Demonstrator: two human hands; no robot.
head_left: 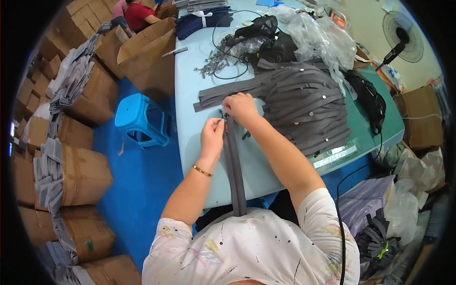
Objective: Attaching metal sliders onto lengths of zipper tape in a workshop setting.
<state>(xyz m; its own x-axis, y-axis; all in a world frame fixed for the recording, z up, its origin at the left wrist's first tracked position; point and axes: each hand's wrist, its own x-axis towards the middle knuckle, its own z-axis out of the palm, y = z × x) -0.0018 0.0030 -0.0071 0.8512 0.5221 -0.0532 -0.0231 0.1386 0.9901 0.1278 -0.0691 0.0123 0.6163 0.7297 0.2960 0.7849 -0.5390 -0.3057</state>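
A long dark grey zipper [233,166] runs from my fingers down over the table's near edge to my lap. My left hand [212,137] is closed, its thumb and forefinger pinching the zipper's upper end. Close above it, my right hand [241,109] is also closed at that end, fingertips around a small dark piece that could be a slider. My fingers partly hide this piece. To the right of my hands lies a big heap of grey zippers [304,107]. Several more zipper strips [228,92] stretch out to the left just beyond my right hand.
The pale table [194,142] holds small metal parts [213,64], black bags [270,40] and clear plastic [318,35] at the back. A blue stool [137,114] stands left. Cardboard boxes [83,175] line the left side. A fan [403,37] stands far right. A person in red [140,16] is far off.
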